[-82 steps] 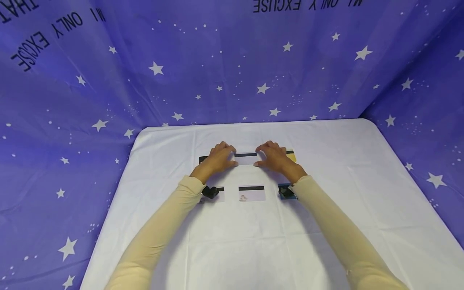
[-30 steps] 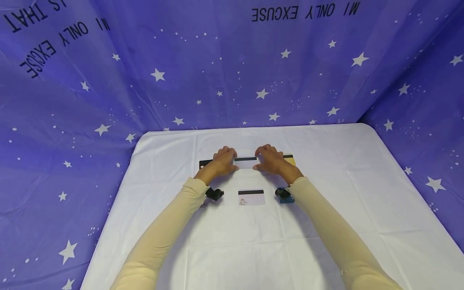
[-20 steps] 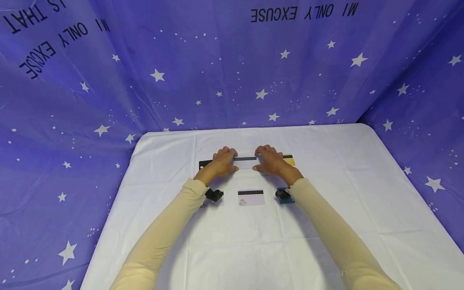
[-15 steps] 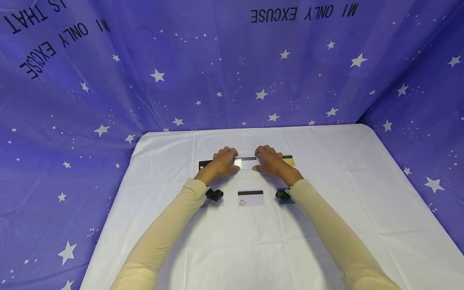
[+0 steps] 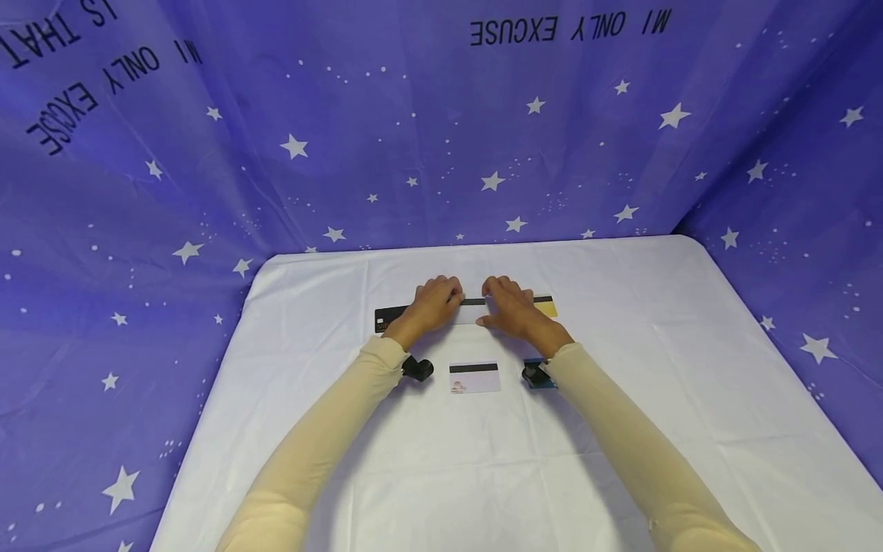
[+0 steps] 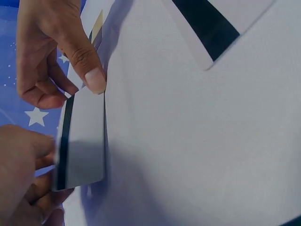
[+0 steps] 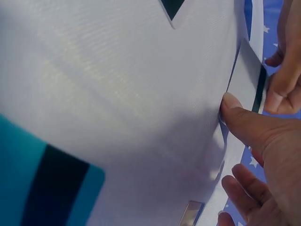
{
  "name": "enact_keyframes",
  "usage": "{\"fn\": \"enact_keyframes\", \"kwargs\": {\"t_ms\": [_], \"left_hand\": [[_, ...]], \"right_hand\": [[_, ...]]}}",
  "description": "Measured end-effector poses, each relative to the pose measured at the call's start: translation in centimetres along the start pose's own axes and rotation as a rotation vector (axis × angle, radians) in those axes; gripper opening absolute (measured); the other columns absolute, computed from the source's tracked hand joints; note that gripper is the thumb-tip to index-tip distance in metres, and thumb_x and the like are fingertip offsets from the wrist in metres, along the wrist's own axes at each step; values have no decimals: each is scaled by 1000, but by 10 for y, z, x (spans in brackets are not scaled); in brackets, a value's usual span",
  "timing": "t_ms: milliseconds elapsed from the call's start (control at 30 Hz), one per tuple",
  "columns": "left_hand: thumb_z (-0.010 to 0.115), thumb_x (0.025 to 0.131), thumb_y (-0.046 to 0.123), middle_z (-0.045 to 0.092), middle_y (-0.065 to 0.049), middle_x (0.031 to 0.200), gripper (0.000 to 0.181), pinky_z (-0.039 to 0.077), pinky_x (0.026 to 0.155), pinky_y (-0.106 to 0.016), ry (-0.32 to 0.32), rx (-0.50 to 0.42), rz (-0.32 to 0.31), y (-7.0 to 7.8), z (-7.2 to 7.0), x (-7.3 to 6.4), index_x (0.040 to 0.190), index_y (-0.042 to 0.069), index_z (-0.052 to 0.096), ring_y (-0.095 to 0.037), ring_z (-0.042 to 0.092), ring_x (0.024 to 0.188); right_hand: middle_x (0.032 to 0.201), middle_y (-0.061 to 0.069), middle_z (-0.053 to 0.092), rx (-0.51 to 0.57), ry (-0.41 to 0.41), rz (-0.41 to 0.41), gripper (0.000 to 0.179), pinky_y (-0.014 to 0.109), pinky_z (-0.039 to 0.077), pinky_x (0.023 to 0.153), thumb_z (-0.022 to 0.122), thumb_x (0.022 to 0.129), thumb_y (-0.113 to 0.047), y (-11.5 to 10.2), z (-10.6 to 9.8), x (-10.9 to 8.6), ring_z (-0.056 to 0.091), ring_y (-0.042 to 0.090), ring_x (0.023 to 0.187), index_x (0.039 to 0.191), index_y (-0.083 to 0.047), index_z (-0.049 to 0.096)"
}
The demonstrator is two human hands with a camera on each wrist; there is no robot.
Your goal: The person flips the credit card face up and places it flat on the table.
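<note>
A pale bank card [image 5: 471, 313] with a dark magnetic stripe lies between my hands in the back row. In the left wrist view, this card [image 6: 87, 141] looks tilted, with a shadow along its near edge. My right hand [image 5: 512, 308] grips one end, its thumb at the near corner [image 7: 247, 127]. My left hand [image 5: 434, 304] has curled fingers at the striped far edge, as the left wrist view shows them [image 6: 23, 174]; they seem to pinch it. Part of a black card [image 5: 389, 318] shows beside my left hand, and a yellow card [image 5: 546, 307] beyond my right.
Nearer me lie a pale striped card [image 5: 474, 379] and a blue card [image 5: 541, 384], partly covered by the black wrist camera [image 5: 534, 373]. Another black camera [image 5: 418, 369] sits at my left cuff. White cloth covers the table [image 5: 441, 475]; a purple starry curtain [image 5: 386, 153] hangs behind.
My left hand has shifted right, from the card's left end toward its striped far edge, uncovering more of the black card. My right hand keeps its place on the card.
</note>
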State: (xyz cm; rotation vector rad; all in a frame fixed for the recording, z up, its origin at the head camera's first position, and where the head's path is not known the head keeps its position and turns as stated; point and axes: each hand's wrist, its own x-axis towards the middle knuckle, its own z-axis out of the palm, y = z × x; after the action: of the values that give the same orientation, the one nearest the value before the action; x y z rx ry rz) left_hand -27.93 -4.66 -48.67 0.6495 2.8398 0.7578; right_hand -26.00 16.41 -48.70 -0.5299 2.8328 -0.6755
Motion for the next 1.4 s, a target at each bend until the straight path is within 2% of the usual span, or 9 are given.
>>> {"fn": "enact_keyframes", "kwargs": {"t_ms": [400,633,800,967,1100,1167,1233,1333,1400], "left_hand": [[51,110,21,64,-10,108,22,41,99,-51,29,-87,11,-4,-1,1,109,6,67,-28,59,104],[53,106,20,67,-10,108,21,42,105,-52,56,-118,-30,-1,-7,1,103,6,68,-26,61,104],[54,107,21,70,-12,109,24,47,101,-44,60,-155,-51,-1,-12,2,102,5,70,-26,62,101],[48,108,23,73,-11,108,33,51,91,-40,98,-303,-74,-4,-17,-1,111,5,75,-25,63,96],[38,110,24,73,-11,112,40,51,90,-41,124,-420,-83,-11,-19,-4,119,7,73,-27,67,99],[39,109,19,71,-14,122,37,51,97,-43,84,-451,-56,-13,-20,-6,128,6,68,-30,67,111],[46,108,14,67,-16,136,35,49,104,-47,1,-471,-12,-15,-21,-7,139,5,60,-34,64,122],[59,105,15,55,-18,152,53,44,113,-50,-149,-459,56,-17,-21,-8,155,4,44,-36,55,135],[67,103,22,50,-17,157,66,43,115,-50,-207,-443,84,-17,-20,-9,160,6,38,-36,53,138]], "right_hand": [[136,11,52,-73,69,-52,63,54,33,99,85,91,-37,-10,3,-1,50,33,124,137,-15,46],[141,7,53,-162,106,-148,72,58,26,109,88,88,-36,-31,2,-2,46,32,135,145,-13,50],[138,6,55,-220,129,-173,69,59,27,110,87,89,-33,-35,1,-1,49,30,132,144,-12,52],[136,7,57,-186,130,-167,64,58,27,109,85,91,-34,-35,-3,-1,51,31,130,143,-11,55],[137,7,59,-86,115,-143,62,57,26,109,83,92,-35,-31,-10,0,52,30,129,143,-12,56],[137,7,59,-12,105,-127,61,58,26,108,83,92,-35,-27,-13,1,54,30,129,142,-13,56],[138,9,60,77,99,-114,59,59,26,107,82,93,-34,-21,-17,1,54,31,131,141,-12,55],[137,10,60,212,91,-104,56,60,31,110,81,94,-31,-14,-21,0,56,32,132,137,-10,53],[138,11,59,302,82,-103,54,59,36,112,81,94,-28,-10,-22,-1,57,33,132,135,-8,52]]}}
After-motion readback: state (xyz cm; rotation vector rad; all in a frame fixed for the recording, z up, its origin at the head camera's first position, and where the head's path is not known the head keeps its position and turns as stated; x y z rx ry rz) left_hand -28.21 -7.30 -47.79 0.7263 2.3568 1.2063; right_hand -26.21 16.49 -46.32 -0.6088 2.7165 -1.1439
